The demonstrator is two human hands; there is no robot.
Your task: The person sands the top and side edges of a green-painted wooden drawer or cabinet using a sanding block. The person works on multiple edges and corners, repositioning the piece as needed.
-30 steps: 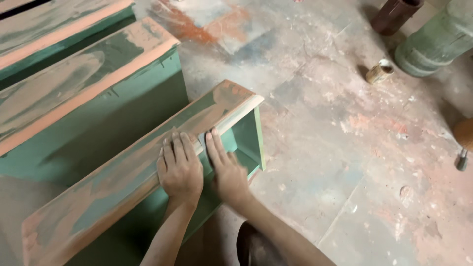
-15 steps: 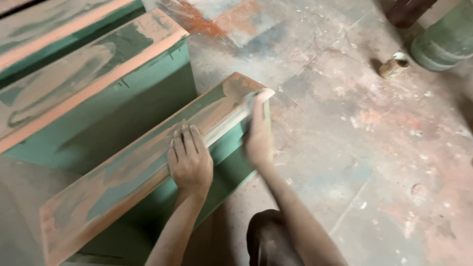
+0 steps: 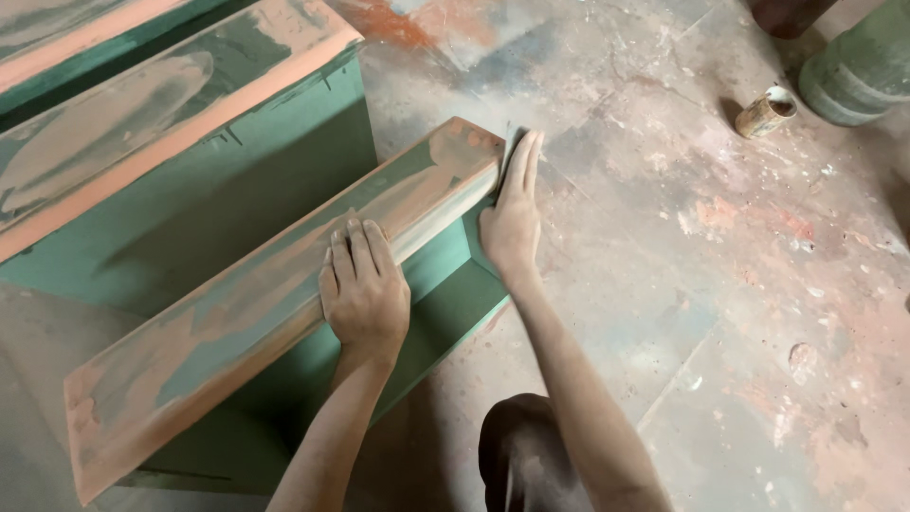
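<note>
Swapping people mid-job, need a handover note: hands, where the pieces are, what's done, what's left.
Left hand: flat, palm down on the top face of the green drawer's front board, holding nothing.
Right hand: flat against the board's right end, fingers straight; whether anything is under the palm cannot be told.
Drawer sits on the concrete floor, a larger green cabinet piece behind it.
Done: the board's top face is rubbed through to orange-brown patches along most of its length.
Left: green streaks remain mid-face; the end face is hidden by the hand.
Small tin and a large drum stand top right.
</note>
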